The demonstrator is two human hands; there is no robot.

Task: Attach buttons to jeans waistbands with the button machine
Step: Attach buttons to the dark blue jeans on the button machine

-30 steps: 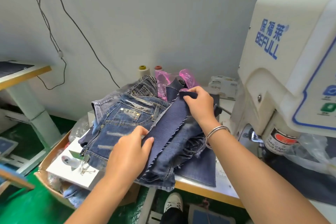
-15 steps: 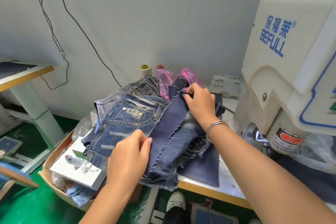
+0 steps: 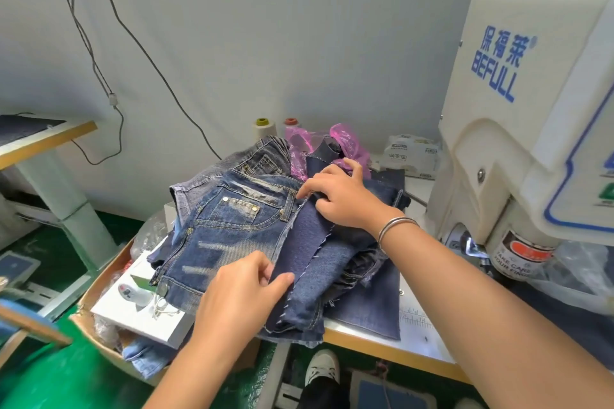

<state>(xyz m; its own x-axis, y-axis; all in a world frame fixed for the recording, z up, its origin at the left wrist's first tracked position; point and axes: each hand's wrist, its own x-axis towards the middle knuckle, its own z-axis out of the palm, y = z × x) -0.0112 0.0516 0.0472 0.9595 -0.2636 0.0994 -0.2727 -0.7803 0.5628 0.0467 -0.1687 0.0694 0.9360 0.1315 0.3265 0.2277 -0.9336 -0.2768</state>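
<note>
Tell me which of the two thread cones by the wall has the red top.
The right thread cone, next to the pink plastic bag. The left thread cone beside it has a yellow-green top.

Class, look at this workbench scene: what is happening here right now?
A person is sorting a pile of denim on the white worktable beside the cream button machine. The left hand pinches the near edge of a dark navy denim strip, and the right hand grips its far end. The strip lies over washed blue jeans. Nothing is under the machine yet.
</note>
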